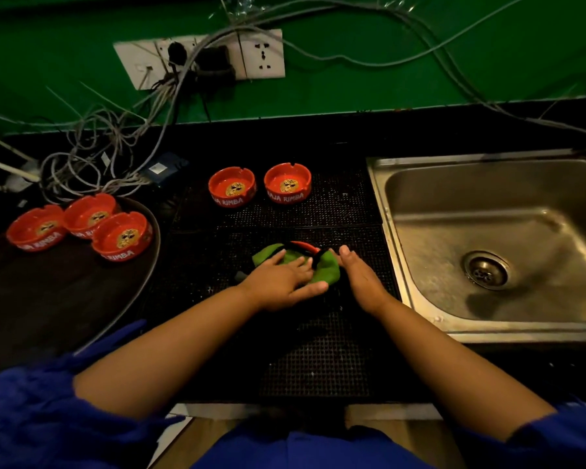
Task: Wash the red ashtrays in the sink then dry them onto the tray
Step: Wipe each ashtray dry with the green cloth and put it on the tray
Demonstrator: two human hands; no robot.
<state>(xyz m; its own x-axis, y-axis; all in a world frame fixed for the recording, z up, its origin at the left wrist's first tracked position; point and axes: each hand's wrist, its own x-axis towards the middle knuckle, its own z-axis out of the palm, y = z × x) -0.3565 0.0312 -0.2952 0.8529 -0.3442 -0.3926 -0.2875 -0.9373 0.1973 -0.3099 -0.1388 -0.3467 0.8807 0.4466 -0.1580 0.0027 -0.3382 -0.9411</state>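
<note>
Green cloth (pixel 322 270) over near-hidden ashtray (pixel 305 245); left hand (pixel 281 282) flat atop, right hand (pixel 361 279) flat beside.

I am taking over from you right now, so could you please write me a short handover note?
Left hand: flat, pressing the green cloth over one ashtray on the mat.
Right hand: open, straight fingers against the cloth's side.
Done: three ashtrays sit on the tray.
Left: finish drying this one and tray it; two ashtrays stand at the mat's back, washed or not I cannot tell. The sink holds none.
</note>
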